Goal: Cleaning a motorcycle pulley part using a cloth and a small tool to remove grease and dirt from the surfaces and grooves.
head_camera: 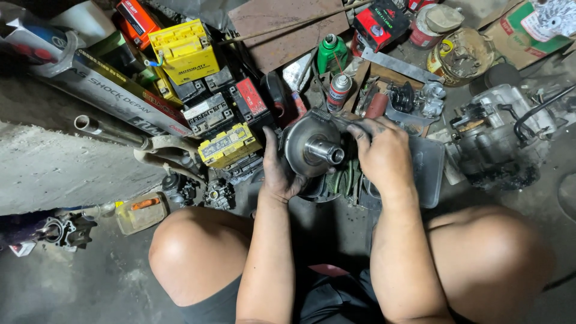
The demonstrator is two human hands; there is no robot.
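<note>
- Grey concrete floor (66, 174) carries everything; the person squats over it, knees to either side.
- Grey engine block (501, 135) sits off to the right, well apart from the hands.
- A long silver box (114, 96) with a yellow edge stripe lies slanted at upper left, printed side up.
- Yellow battery (185, 51) stands at upper left; a second, flatter yellow one (229, 144) lies just left of the left hand, with grey and red-topped ones between them.
- A clear tray (429, 168) lies under and to the right of the right hand.
- Steel pulley (313, 145), a round dished disc with a short hollow hub, is held between both hands, above the floor clutter and straight ahead of the person. Its hub axis points up toward the camera, tipped slightly to the right.
- Left hand (277, 171) cups the disc's left rim from below, fingers curled behind it, thumb up along the edge.
- Right hand (381, 153) is closed over the right rim, fingertips pressed at the top edge; both hands are equally near.
- A red and black box (382, 23) lies at top centre.
- A green bottle (332, 53) stands beyond the pulley, a red-banded spray can (339, 90) just nearer.
</note>
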